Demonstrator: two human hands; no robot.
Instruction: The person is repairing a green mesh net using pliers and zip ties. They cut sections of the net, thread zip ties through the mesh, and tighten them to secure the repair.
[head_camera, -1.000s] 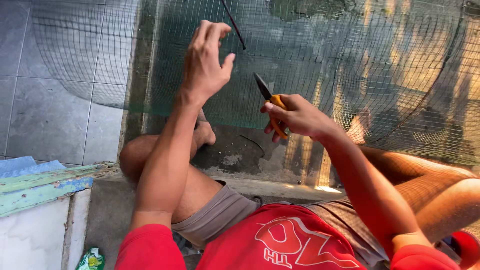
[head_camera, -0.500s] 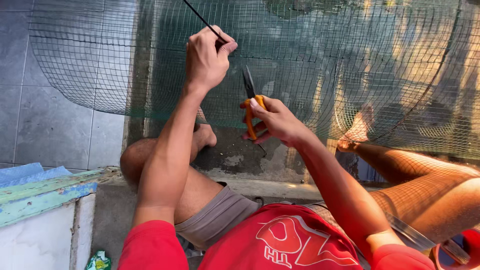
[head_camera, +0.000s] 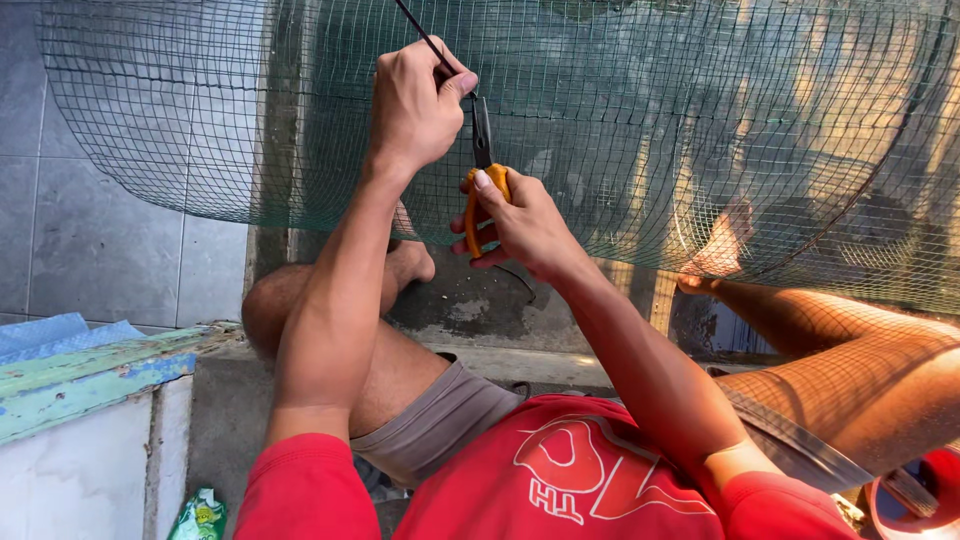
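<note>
A large curved sheet of green wire mesh (head_camera: 700, 130) hangs in front of me and drapes over my right leg. My left hand (head_camera: 418, 100) is raised against the mesh, pinching a thin dark wire (head_camera: 420, 35) between thumb and forefinger. Just below and to the right, my right hand (head_camera: 520, 225) grips orange-handled pliers (head_camera: 482, 165). The pliers' dark jaws point upward and reach the wire right beside my left thumb.
I sit on a concrete step with both bare legs out; my left knee (head_camera: 275, 310) is bent. A weathered painted wooden plank (head_camera: 90, 375) lies at the left. Grey floor tiles (head_camera: 90, 230) show behind the mesh. A small green packet (head_camera: 200, 515) lies bottom left.
My left hand went from spread open to pinching the wire. The right hand brought the pliers up and left until the jaws met the wire by my left thumb.
</note>
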